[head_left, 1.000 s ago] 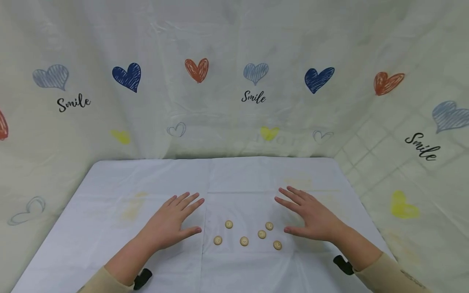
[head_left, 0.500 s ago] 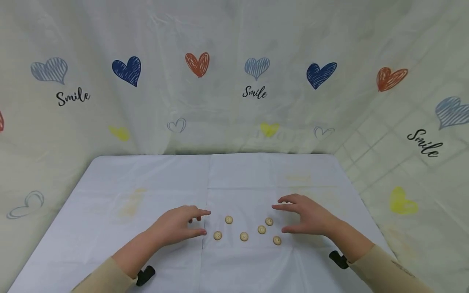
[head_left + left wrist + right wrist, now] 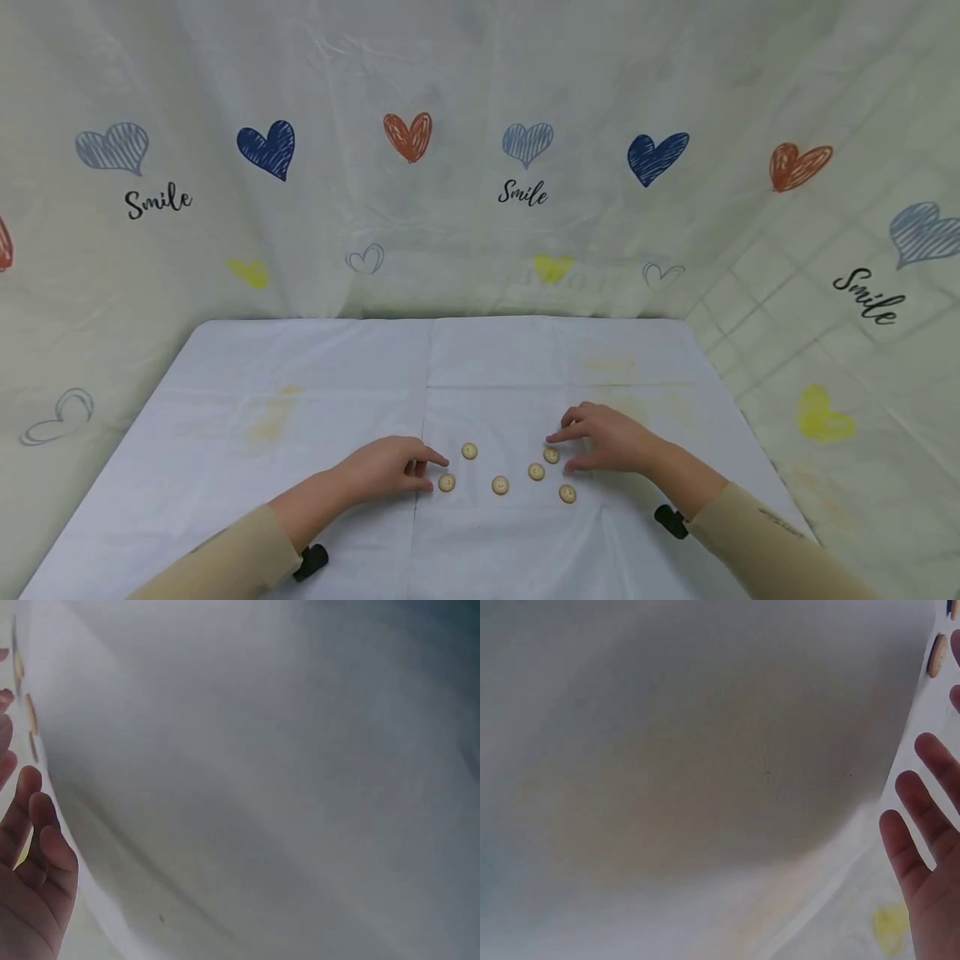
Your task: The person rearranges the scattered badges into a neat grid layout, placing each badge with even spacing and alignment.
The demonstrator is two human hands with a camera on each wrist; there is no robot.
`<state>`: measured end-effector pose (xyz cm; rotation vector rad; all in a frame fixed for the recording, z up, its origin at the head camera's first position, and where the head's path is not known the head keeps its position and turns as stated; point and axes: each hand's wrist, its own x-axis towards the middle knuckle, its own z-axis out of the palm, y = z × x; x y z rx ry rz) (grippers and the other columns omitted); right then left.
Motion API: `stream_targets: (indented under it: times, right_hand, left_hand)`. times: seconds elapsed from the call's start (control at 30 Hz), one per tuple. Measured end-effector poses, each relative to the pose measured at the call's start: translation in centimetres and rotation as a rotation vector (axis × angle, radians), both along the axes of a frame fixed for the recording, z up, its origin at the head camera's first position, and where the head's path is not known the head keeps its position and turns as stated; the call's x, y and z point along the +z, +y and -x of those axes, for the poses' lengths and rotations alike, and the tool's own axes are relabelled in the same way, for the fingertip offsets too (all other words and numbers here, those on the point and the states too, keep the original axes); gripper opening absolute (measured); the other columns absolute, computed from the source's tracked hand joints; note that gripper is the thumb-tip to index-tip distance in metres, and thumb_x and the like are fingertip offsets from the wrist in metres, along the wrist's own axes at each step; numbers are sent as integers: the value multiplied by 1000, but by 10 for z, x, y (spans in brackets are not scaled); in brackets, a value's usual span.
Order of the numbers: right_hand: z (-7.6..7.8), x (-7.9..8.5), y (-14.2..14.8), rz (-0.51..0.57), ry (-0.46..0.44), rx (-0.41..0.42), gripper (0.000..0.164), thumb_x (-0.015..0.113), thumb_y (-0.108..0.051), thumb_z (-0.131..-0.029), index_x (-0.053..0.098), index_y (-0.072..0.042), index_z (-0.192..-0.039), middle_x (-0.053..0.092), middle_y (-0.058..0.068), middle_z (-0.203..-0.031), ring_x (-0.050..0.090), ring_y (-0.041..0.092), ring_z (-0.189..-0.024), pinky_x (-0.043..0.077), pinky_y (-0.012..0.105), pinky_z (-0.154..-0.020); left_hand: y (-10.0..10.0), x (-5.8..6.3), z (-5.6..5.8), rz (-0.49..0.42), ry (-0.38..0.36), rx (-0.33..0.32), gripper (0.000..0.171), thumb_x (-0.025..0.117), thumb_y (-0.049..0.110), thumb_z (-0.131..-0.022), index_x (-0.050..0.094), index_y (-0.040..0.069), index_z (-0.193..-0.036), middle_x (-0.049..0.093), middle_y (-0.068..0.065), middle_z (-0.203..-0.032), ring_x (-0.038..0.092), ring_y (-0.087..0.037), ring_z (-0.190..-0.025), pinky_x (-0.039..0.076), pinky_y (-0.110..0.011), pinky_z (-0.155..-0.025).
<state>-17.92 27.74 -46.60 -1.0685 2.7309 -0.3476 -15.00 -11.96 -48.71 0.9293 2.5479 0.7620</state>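
Note:
Several round, pale wooden buttons lie loose on the white cloth in the head view. My left hand (image 3: 384, 472) is beside the leftmost button (image 3: 446, 482), its thumb and index fingertips right at that button's edge and slightly apart. On the other side, my right hand (image 3: 613, 442) hovers by the far right button (image 3: 551, 455), with index finger and thumb spread on either side of it. Neither hand holds anything. In the left wrist view the left fingers (image 3: 56, 847) are loosely bent; in the right wrist view the right fingers (image 3: 922, 802) are spread fairly straight.
Between the hands lie a back button (image 3: 469, 451), a middle button (image 3: 500, 485), another button (image 3: 536, 472) and a front right button (image 3: 567, 494). White cloth (image 3: 315, 358) covers the table. Behind it hangs a curtain (image 3: 450, 208) printed with hearts.
Both hands have come down and inward from a spread-finger pose above the cloth. Their fingers have drawn closer together, left by the leftmost button, right by the far right one. The buttons have stayed put.

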Motion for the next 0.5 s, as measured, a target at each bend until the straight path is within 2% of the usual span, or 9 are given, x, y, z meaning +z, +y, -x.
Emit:
stream_targets:
  times: [0.17,0.4,0.5]
  right_hand:
    - [3,-4,-3,-1,-5,18,39,83,-40,-80,76,-28,-117,60,-12,-106,51,10,-97,46,35,-85]
    - [8,-11,-4,34,4,76,33,82,-34,-82,77,-27,-114,61,-10,-102,52,9,-94,45,32,-84]
    - [9,-12,-5,36,2,70,31,82,-33,-82,78,-27,-112,60,-11,-101,51,8,-92,45,31,-83]
  left_hand:
    - [7,-2,1,22,-7,-22,32,79,29,-85,75,29,-117,52,17,-75,48,0,-69,42,-23,-66]
    - [12,-9,4,58,0,-19,31,78,33,-85,75,35,-116,52,19,-74,48,1,-68,41,-23,-63]
    - [12,-9,6,57,7,-27,28,78,32,-85,76,35,-114,52,20,-74,48,1,-68,41,-23,-63]
